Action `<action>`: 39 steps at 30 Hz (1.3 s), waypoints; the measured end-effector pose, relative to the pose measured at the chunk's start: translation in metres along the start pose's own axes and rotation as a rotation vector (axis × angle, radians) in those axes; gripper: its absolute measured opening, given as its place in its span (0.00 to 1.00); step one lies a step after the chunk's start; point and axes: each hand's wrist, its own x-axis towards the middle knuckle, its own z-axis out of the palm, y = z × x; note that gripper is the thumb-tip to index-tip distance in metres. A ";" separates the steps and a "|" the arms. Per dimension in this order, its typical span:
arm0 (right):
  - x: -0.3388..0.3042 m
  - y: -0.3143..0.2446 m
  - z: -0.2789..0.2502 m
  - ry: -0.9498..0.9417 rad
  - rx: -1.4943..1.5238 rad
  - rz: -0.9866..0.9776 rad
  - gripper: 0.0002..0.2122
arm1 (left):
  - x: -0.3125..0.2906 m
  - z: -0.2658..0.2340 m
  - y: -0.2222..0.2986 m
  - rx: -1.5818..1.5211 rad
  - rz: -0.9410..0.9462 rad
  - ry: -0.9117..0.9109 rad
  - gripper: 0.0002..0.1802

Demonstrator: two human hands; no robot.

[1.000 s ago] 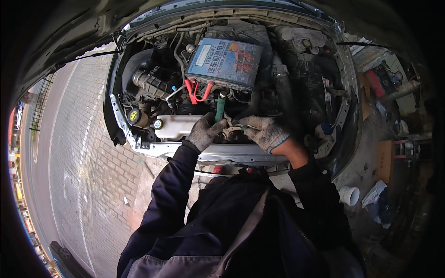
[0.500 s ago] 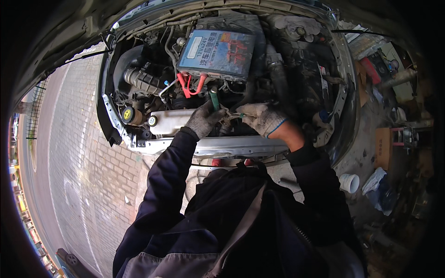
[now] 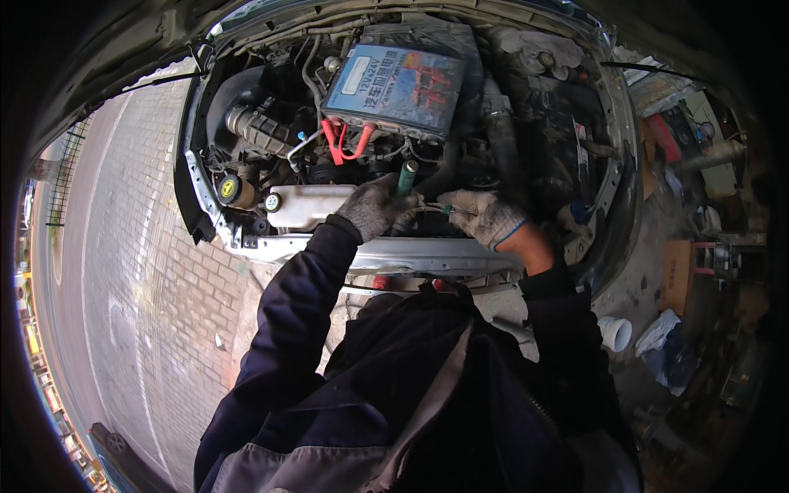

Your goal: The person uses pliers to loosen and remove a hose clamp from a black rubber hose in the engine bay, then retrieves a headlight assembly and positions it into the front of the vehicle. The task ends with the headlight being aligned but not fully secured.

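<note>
The fisheye camera looks steeply down from head height, close above the front edge of the engine bay.

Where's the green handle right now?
In the head view, the green handle is in the upper middle, held in the left hand, below and right of the red clamps.

Open room on near side, over silver front crossbar. White reservoir crowds left hand; blue box, red leads block way beyond. Green cylinder, thin strand obstruct narrow gap before right hand.
</note>
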 end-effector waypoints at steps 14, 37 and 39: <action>0.011 -0.017 -0.014 -0.097 -0.131 -0.050 0.19 | -0.007 -0.004 0.004 0.007 -0.078 -0.010 0.26; -0.018 0.009 -0.011 -0.009 -0.113 0.009 0.19 | 0.018 -0.008 0.077 0.061 0.201 -0.057 0.19; -0.016 0.012 -0.012 -0.007 -0.155 0.005 0.19 | 0.018 -0.008 0.080 0.037 0.326 -0.040 0.19</action>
